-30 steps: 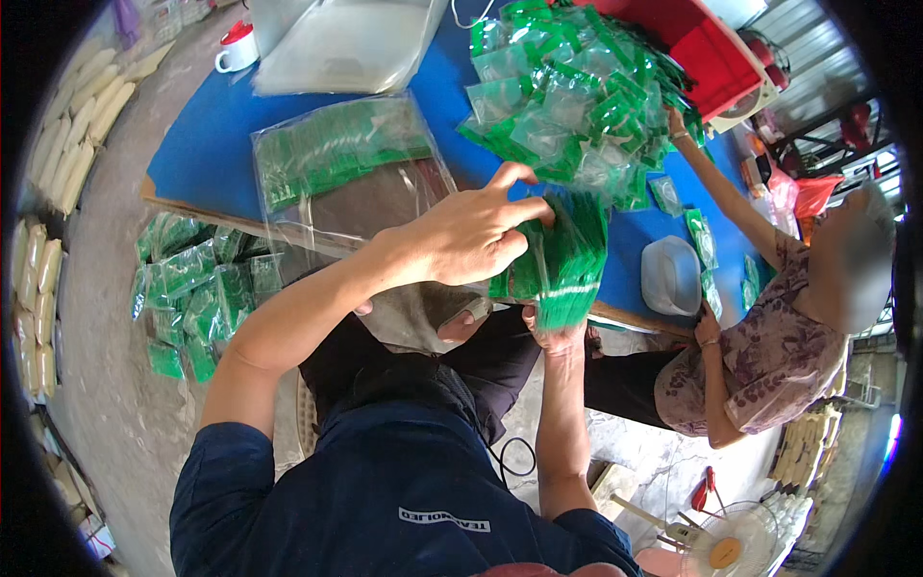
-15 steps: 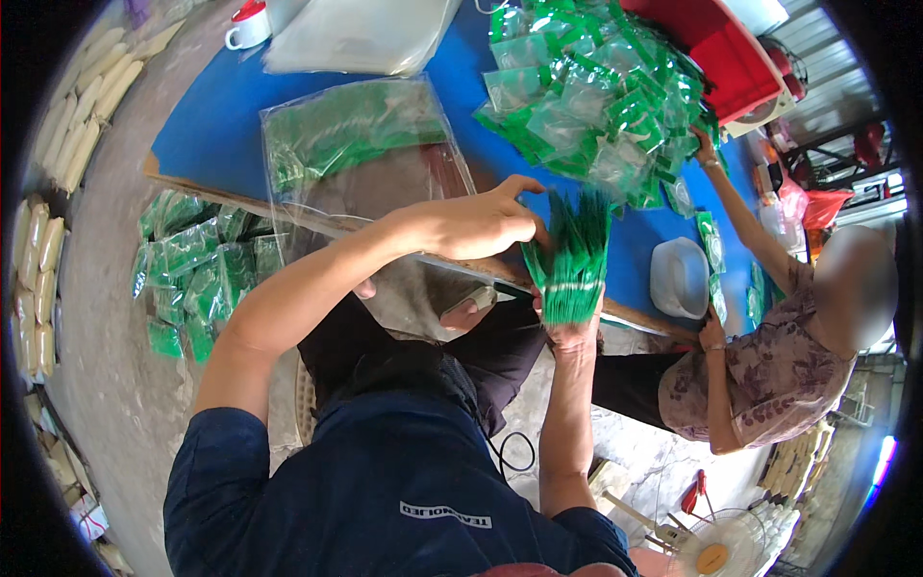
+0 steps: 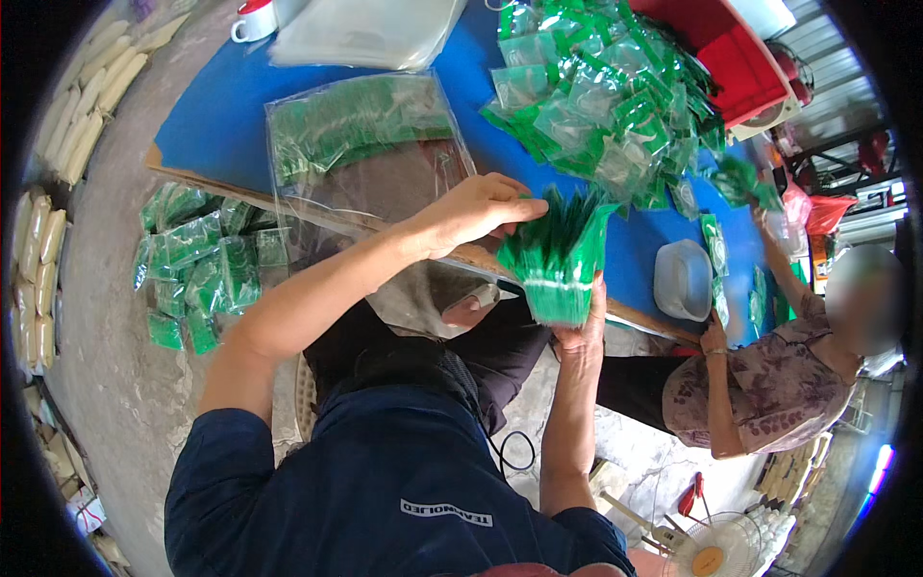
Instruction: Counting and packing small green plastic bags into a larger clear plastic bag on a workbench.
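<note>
A fanned stack of flat green packets (image 3: 553, 284) stands in my right hand (image 3: 583, 327), which grips it from below. My left hand (image 3: 481, 210) has its thumb and fingers pinched at the stack's upper left edge. Left of that, a large clear plastic bag (image 3: 385, 173) lies partly over the table edge, with rows of green packets inside its far end. Beyond my hands a big heap of clear-and-green packets (image 3: 606, 106) covers part of the blue table (image 3: 216, 125).
Bagged green bundles (image 3: 207, 264) lie on the floor at left. Clear plastic sheets or bags (image 3: 370, 34) and a mug (image 3: 254, 21) are at the back. A red bin (image 3: 721, 58), a clear tub (image 3: 683, 279), a co-worker (image 3: 760, 385) and a fan (image 3: 707, 558) are at right.
The stack's upper edges have spread wider, more to the left. My left fingers have closed at its edge. The co-worker's far hand has moved right, with green packets near it.
</note>
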Available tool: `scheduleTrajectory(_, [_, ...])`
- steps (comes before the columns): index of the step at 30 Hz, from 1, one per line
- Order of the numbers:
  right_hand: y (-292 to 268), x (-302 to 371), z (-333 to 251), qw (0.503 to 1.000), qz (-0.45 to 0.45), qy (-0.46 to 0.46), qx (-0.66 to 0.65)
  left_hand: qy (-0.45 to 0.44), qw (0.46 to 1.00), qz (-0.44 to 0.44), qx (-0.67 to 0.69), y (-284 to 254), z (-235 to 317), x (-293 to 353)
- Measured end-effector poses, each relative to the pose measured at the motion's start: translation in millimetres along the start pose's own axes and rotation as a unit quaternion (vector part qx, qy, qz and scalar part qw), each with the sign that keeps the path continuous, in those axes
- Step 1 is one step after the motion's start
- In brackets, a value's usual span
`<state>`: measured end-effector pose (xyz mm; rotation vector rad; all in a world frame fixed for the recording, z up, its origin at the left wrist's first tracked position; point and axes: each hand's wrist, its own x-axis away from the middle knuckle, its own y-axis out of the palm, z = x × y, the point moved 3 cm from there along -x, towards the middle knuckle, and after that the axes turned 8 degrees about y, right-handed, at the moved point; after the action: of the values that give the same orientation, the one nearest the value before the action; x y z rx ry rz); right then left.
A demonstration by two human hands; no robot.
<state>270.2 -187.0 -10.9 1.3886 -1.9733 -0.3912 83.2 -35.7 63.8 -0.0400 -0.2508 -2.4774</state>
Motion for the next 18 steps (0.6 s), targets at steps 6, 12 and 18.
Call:
scheduleTrajectory(6, [21,-4,-16,0.995,0.031,-0.031,0.093,0.097,0.889,0.029,0.446,-5,-36,7])
scheduleTrajectory(12, [53,-2,-27,0.954,-0.036,-0.152,0.256,0.102,0.96,0.016,0.259,6,-34,15])
scheduleTrajectory(18, [73,14,-28,0.888,0.005,-0.22,0.403,0.227,0.948,0.218,0.045,16,-37,10])
